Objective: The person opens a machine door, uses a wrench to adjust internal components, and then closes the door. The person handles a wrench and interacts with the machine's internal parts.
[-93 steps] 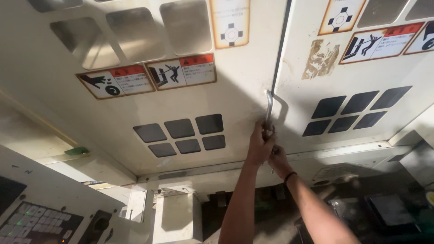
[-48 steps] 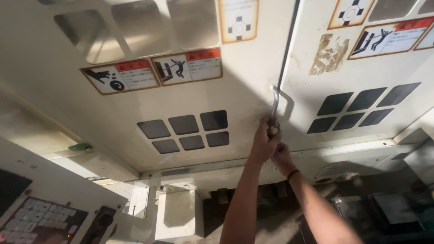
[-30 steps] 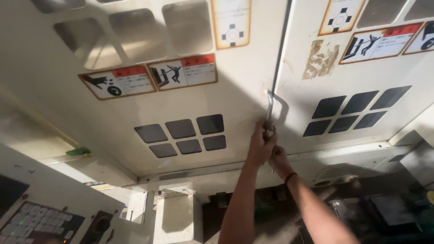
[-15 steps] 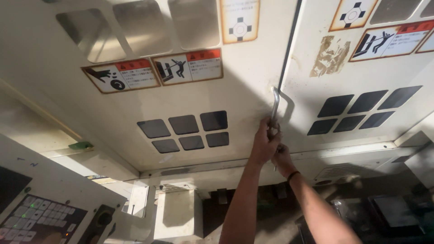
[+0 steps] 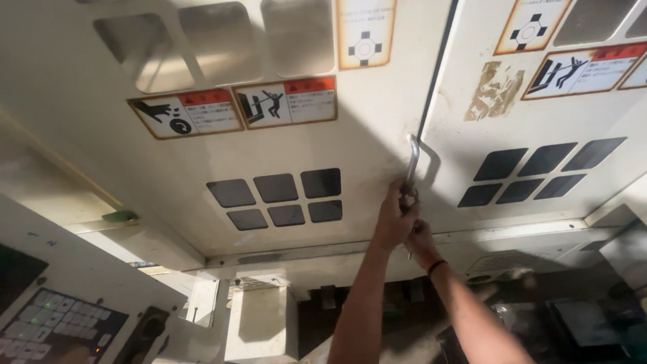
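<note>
Overhead, both hands were raised to a metal door handle (image 5: 412,162), a bent grey bar fixed beside the dark seam between two cream-coloured machine doors. The left hand (image 5: 395,219) was wrapped around the lower part of the bar, fingers closed tight on it. The right hand (image 5: 421,237) sat just below and slightly right of the left, touching it, and also seemed closed on the bottom end of the handle, though its fingers were mostly hidden. A dark band circled the right wrist (image 5: 437,265). On the left door (image 5: 283,135) were two red-and-white warning stickers (image 5: 236,106) and a block of six dark square panes (image 5: 280,199); the right door (image 5: 539,121) carried a similar block of panes (image 5: 539,172). At the near left lay a control keypad (image 5: 54,330).
</note>
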